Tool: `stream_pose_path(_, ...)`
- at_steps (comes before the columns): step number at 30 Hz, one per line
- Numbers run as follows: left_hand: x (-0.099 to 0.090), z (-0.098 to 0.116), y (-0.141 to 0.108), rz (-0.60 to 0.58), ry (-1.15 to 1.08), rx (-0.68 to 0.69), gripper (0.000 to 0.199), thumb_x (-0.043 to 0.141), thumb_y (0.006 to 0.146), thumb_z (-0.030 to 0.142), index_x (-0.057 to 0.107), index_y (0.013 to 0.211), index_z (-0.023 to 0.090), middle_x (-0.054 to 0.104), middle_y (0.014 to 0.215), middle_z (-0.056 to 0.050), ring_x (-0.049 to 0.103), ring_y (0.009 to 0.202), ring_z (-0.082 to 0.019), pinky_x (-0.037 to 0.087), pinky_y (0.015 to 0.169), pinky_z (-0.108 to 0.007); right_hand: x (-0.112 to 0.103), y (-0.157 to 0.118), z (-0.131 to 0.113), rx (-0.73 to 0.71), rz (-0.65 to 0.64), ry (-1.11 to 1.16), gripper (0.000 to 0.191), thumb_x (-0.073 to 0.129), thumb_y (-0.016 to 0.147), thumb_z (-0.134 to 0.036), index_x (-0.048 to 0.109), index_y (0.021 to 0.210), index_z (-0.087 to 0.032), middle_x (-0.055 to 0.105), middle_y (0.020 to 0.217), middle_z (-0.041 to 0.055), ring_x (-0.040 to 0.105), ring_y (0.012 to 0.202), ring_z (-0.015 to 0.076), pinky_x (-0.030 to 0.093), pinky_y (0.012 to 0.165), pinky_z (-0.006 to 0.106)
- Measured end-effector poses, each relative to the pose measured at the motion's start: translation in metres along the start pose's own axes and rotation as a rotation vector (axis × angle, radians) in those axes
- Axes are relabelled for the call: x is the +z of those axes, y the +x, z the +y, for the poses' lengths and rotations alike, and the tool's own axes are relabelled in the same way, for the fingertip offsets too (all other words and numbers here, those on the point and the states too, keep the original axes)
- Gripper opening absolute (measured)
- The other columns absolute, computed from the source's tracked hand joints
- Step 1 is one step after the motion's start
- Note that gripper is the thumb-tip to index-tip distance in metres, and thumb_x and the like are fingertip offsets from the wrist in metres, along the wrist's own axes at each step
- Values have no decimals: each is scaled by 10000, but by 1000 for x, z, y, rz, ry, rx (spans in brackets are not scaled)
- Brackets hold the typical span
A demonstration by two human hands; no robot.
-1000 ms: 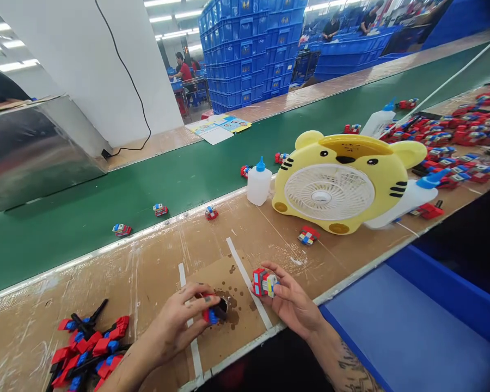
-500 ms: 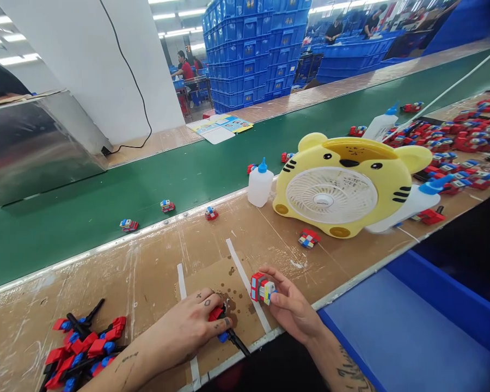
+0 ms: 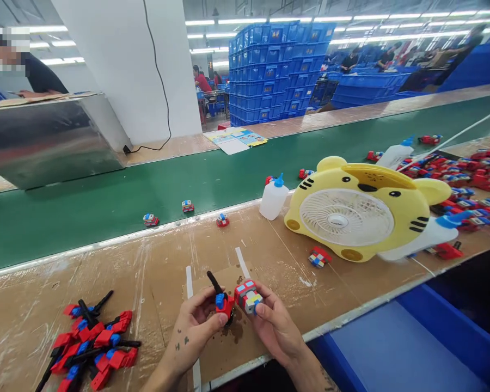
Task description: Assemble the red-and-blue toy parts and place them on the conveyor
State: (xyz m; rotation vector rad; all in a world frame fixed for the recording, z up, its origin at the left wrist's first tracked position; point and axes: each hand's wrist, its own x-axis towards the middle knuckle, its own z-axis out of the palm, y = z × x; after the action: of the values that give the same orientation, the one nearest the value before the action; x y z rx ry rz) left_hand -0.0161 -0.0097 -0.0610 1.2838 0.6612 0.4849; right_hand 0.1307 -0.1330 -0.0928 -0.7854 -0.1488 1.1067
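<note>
My left hand holds a red and blue piece with a black rod that points up and to the left. Close beside it, my right hand grips a red, white and yellow block piece between thumb and fingers. The two pieces are side by side above a stained cardboard patch between white tape strips. To the left lies a pile of red and blue parts with black rods. Another small block piece rests on the table to the right of my hands.
A yellow animal-shaped fan and a white bottle with a blue tip stand beyond my hands. Small block pieces lie on the green conveyor. A blue bin is at lower right. A person's arm shows at upper left.
My left hand has lifted and turned the red and blue piece, its rod now pointing up. My right hand has brought its block piece closer to it. The head view has shifted.
</note>
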Motion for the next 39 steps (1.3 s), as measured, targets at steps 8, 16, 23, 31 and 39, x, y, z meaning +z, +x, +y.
stream_pose_path(8,14,5,7,7,-6,39,482,751,801,410,649,1203,164,661,1224,-128,620,1152,-300,514,996,-378,11,0,12,-264,73,-561,599,851,685,-337,613,1232,-273,647,1294,107,575,1230,321,412,1088,509)
stream_pose_path(16,48,54,93,189,247,357,504,757,736,239,516,1175,188,664,1033,-74,653,915,-201,519,786,-255,69,72,-26,-945,140,-1059,429,652,862,-280,588,1287,-272,661,1191,111,601,1119,294,464,1001,462)
stream_pose_path(23,35,91,264,160,982,340,441,724,793,274,549,1170,125,657,1002,-88,622,932,-216,490,850,-319,22,108,-65,-749,196,-1233,642,700,830,-359,448,1412,-255,599,1303,102,548,1210,294,418,1053,464)
stream_pose_path(31,49,88,384,17,1336,14,377,650,913,352,578,1218,144,598,1214,-110,606,1072,-252,522,922,-468,-2,87,-85,-760,143,-1332,227,624,884,-381,650,1055,-233,697,968,47,651,924,224,505,831,329)
stream_pose_path(39,-26,96,325,-32,1442,152,637,557,936,470,358,1455,159,494,1388,-163,510,1245,-298,427,1028,-491,92,239,-106,-719,-76,-1629,320,392,964,-292,674,1089,-206,725,1032,66,654,932,191,501,840,294)
